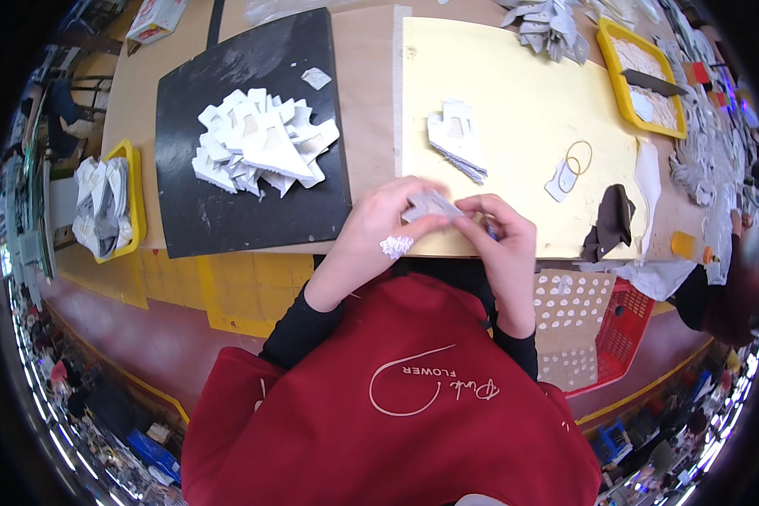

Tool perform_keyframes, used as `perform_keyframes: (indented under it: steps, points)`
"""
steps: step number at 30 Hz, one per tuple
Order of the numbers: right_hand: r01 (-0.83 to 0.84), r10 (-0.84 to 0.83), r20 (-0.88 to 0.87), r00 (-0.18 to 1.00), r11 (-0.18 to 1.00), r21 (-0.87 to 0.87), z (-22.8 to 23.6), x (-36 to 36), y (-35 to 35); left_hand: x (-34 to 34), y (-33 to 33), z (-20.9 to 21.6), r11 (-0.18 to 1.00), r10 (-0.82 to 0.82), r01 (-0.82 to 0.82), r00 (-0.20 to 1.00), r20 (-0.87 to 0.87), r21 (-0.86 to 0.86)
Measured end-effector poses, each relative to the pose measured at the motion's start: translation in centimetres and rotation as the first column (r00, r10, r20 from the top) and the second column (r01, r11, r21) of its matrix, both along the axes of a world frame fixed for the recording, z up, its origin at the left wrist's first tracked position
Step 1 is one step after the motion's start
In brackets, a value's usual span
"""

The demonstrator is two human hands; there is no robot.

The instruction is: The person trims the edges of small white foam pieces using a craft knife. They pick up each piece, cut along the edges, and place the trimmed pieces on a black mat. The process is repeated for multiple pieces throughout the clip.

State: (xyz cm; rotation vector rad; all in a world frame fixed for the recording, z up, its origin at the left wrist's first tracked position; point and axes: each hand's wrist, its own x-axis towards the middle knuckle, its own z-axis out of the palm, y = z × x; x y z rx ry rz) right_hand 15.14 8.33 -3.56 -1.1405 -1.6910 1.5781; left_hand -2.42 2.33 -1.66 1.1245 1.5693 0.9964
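Note:
My left hand (369, 232) grips a pale grey-white cut piece (430, 205) between thumb and fingers, above the near edge of the cream board. A crinkled silvery patch (396, 246) sits on the back of that hand near the thumb. My right hand (508, 240) pinches the same piece from the other side, thumb tips close together. Something small and bluish shows among the right fingers, too hidden to name. Just beyond the hands lies a fanned stack of similar white pieces (454, 135). To the left, a loose heap of white pieces (266, 139) covers the black board's middle.
The black board (253, 228) and cream board (514, 93) lie side by side on the table. Rubber bands (578, 158) and a dark cloth (611, 221) are at right. Yellow trays (135, 198) (641, 80) hold more pieces. Below the table edge stands a red basket (628, 337).

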Motion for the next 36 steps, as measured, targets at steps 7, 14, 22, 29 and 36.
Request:
perform_keyframes:
  steps: [7,14,22,29,36]
  points:
    - [-0.067,-0.165,-0.389,0.907,0.853,-0.518,2.2,0.5,0.1,0.3,-0.8,1.6,0.996,0.016,0.053,0.705,0.709,-0.076]
    - [-0.161,-0.389,-0.508,0.769,0.651,-0.742,2.2,-2.5,-1.1,1.1,-0.9,1.0,0.985,0.09,-0.173,0.623,0.777,0.025]
    - [0.041,-0.07,-0.24,0.968,0.992,-0.123,3.5,-2.2,-0.9,1.0,-1.6,1.4,0.946,0.199,-0.323,0.51,0.837,-0.028]
    - [-0.044,0.027,0.045,0.999,0.901,0.431,4.9,-1.6,-1.1,1.7,-1.1,1.0,0.897,0.269,-0.441,0.615,0.741,0.041]
    - [-0.009,0.031,-0.039,0.999,0.891,0.454,4.4,-1.8,-1.1,1.9,-0.9,1.5,0.884,0.292,-0.458,0.697,0.655,0.093]
